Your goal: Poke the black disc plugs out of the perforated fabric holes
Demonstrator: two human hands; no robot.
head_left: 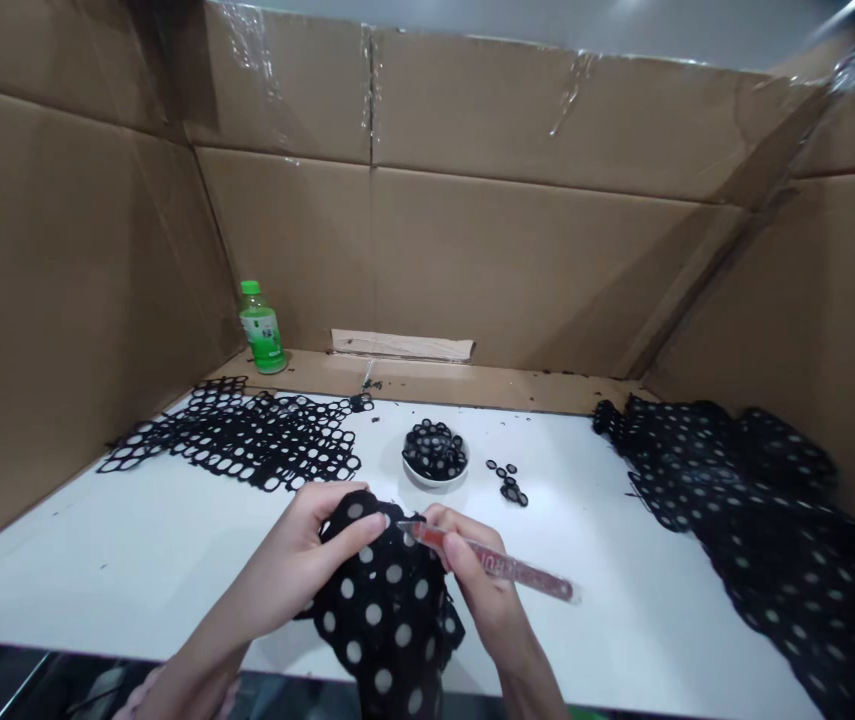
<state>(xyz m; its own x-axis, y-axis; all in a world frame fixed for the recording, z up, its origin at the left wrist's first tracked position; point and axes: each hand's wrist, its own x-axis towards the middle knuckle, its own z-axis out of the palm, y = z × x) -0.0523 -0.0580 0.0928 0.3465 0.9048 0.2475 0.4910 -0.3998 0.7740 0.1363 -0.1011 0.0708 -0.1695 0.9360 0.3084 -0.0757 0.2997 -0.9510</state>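
My left hand is closed on the top edge of a piece of black fabric with pale dots, the thumb pressed flat on its front. The fabric hangs down past the table's front edge. My right hand grips a slim pen-shaped tool with a see-through reddish handle. The tool's thin tip rests at the fabric's upper edge, close to my left thumb; the exact kind of tip is too small to make out. Just beyond my hands stands a white bowl heaped with small black dotted rounds.
Several loose black rounds lie right of the bowl. Black netting full of holes spreads over the white table at left. More dotted black fabric covers the right side. A green bottle stands by the cardboard wall.
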